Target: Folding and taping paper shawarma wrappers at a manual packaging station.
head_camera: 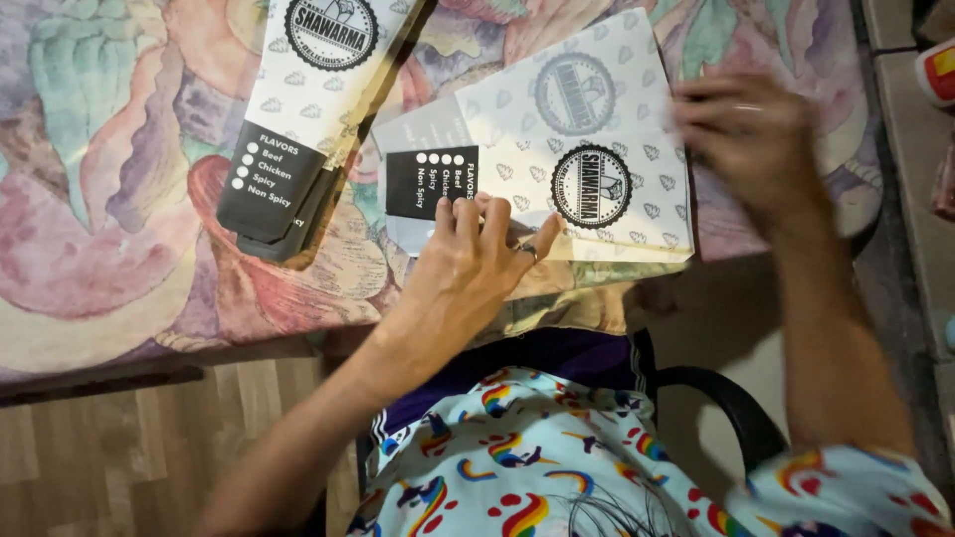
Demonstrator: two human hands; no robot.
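Note:
A flat white paper wrapper sheet (587, 149) with round black seals and a black panel lies on a table under a flowery cloth (119, 199). My left hand (468, 264) presses its spread fingers on the sheet's near edge, beside the black panel; a ring shows on one finger. My right hand (746, 134) is blurred at the sheet's right edge, fingers curled over that side. Whether it pinches the paper is unclear. A stack of the same wrappers (298, 109) lies to the left of the sheet.
The table's near edge runs above a wooden floor (119, 447). A dark chair arm (726, 398) curves at my right side. A tiled strip and a red and white object (937, 72) sit at the far right.

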